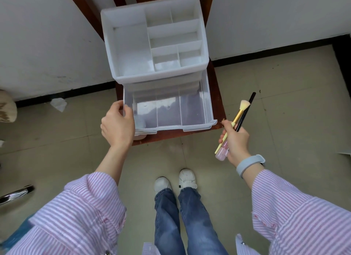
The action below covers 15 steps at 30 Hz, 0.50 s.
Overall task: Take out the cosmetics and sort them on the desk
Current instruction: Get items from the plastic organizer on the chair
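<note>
Two hands busy here: left hand grips the pulled-out clear drawer by its corner, probably steadying it, drawer looks cleared out. Right hand clutches the brushes and pink bottles, bundled to carry off.

Left hand grips clear drawer corner; right hand holds makeup brushes, pink bottle.

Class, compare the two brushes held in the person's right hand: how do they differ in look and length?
The yellow brush has a gold ferrule and a fluffy peach head; the black brush is dark all over, with no bristles visible. The black brush is thinner and reaches farther up than the yellow brush. Both are gripped together in the right hand, tilted alike.
</note>
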Tool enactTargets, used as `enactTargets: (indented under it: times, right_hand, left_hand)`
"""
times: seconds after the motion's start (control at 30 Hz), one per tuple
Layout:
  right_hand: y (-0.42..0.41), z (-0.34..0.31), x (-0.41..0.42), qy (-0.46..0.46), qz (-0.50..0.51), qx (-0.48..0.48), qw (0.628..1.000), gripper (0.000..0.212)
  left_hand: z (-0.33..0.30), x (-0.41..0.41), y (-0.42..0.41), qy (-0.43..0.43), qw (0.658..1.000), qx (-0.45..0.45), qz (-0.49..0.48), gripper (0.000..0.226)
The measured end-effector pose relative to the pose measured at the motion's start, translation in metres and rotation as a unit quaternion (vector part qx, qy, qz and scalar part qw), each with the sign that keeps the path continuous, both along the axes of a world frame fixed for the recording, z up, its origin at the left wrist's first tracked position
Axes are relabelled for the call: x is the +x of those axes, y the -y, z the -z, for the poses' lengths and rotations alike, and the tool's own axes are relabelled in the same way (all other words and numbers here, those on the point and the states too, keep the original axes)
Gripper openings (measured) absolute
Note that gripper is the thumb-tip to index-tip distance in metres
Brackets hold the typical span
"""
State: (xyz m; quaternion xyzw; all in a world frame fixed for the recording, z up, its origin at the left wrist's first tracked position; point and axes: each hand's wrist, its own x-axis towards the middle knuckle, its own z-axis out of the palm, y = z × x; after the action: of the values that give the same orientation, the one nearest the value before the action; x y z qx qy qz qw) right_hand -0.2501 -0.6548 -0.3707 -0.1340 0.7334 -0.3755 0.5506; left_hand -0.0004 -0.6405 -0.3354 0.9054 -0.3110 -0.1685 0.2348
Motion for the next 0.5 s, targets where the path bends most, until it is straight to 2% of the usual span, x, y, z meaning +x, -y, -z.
enactTargets:
  times: [0.23, 0.5]
  right_hand:
    - [0.008, -0.011, 0.014, 0.024, -0.037, -0.023, 0.999, 0.008]
    - [0.020, -0.018, 0.021, 0.027, -0.034, -0.050, 0.998, 0.012]
  left_hand:
    - [0.000, -0.004, 0.017, -0.016, 0.999, 0.015, -0.027, 0.025]
    - [-0.003, -0.006, 0.008, -0.043, 0.998, 0.020, -0.039, 0.022]
